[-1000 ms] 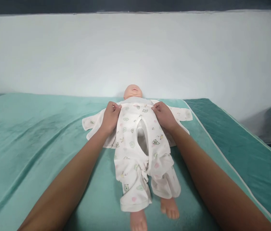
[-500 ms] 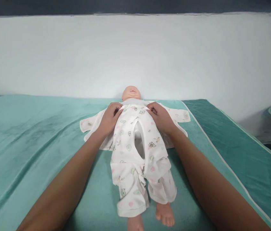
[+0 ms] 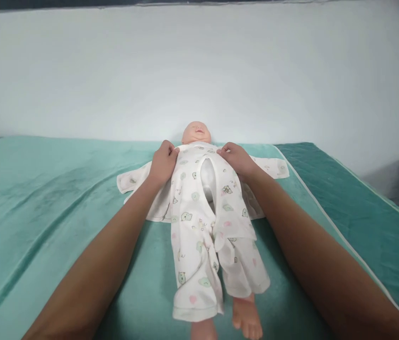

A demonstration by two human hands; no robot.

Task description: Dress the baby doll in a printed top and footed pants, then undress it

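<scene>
A baby doll (image 3: pixel 197 132) lies on its back, head away from me and feet toward me. White patterned baby pants (image 3: pixel 194 203) with an open crotch cover its legs and reach up to its chest. My left hand (image 3: pixel 164 160) pinches the waistband at its left side. On the opposite side my right hand (image 3: pixel 235 158) grips the waistband between thumb and fingers. Beneath the doll a white baby shirt (image 3: pixel 272 166) is spread out, its sleeves stretched to both sides. Both bare feet stick out of the pant legs.
A light green blanket (image 3: pixel 61 198) with a few folds covers the surface under the doll. Darker green cloth (image 3: pixel 344 198) lies to the right past a pale edging. A white wall (image 3: pixel 199 71) stands right behind the doll's head.
Both hands have moved up toward the doll's head, pulling the waistband higher over the chest. The pant legs have straightened. The camera view has tilted slightly downward.
</scene>
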